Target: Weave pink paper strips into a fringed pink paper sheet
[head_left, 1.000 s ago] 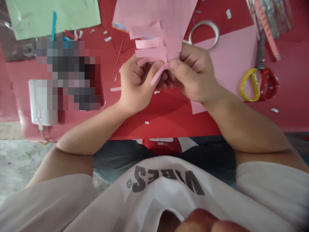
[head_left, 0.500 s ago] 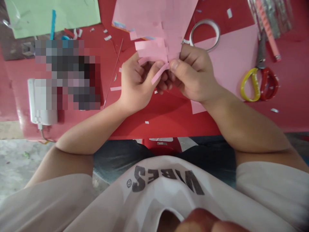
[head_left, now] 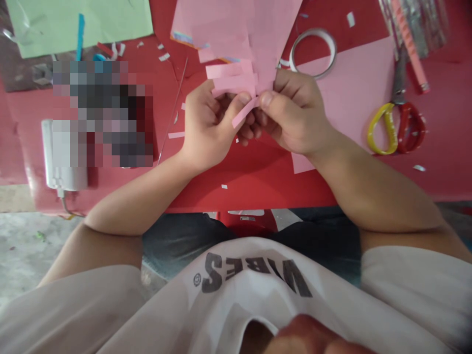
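Observation:
A sheet of pink paper [head_left: 271, 34], its left edge cut into several strips, reaches up from between my hands. My left hand [head_left: 212, 123] pinches the paper's near end, the thumb lying by a narrow pink strip [head_left: 244, 113] that sticks out toward me. On the other side, my right hand [head_left: 298, 110] grips the same end between thumb and fingers, close to the base of that strip. Both thumbs are nearly side by side. The other fingertips are partly hidden under the paper.
A roll of tape [head_left: 333, 49] lies beyond my right hand, beside another pink sheet [head_left: 357, 88]. Scissors [head_left: 385, 130] with yellow and red handles are at the right. Green paper [head_left: 84, 24] lies far left, a white power bank [head_left: 68, 157] at the near left. Paper scraps dot the red table [head_left: 254, 187].
My hands stay almost in place. One cut strip by my left fingers has shifted slightly and shows more of its length. The other things have not moved.

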Available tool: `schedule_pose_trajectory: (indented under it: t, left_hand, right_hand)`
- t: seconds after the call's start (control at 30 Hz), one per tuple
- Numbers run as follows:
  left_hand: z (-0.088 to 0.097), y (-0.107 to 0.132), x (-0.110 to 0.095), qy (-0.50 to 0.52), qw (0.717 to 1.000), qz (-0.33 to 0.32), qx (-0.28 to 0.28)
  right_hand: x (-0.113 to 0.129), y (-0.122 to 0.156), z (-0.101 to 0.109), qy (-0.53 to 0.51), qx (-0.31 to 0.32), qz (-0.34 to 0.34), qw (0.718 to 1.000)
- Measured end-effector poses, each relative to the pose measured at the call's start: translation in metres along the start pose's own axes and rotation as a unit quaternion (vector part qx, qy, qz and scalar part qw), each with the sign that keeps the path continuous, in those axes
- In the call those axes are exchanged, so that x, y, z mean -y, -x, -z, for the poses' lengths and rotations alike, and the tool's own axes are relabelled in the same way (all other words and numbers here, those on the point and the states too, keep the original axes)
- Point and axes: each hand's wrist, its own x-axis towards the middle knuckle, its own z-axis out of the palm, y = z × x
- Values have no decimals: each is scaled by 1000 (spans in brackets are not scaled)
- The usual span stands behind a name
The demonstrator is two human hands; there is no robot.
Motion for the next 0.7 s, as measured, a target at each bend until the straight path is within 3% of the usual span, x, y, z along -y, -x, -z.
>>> schedule_pose_trajectory:
  t: [0.2, 0.33, 0.5, 0.7]
  left_hand:
    - [3, -8, 3, -2, 997, -69, 45]
    - [-1, -2, -3, -32, 998, -50, -6]
    - [-5, 5, -9, -52, 993, -92, -51]
    - [4, -6, 7, -39, 985, -165, -29]
  right_hand:
    - [0, 2, 2, 30, -28, -54, 998]
    - [-1, 1, 2, 23, -30, -20, 999]
    - [8, 1, 1, 73, -69, -16, 995]
    - [14, 0, 0, 71, -69, 5, 995]
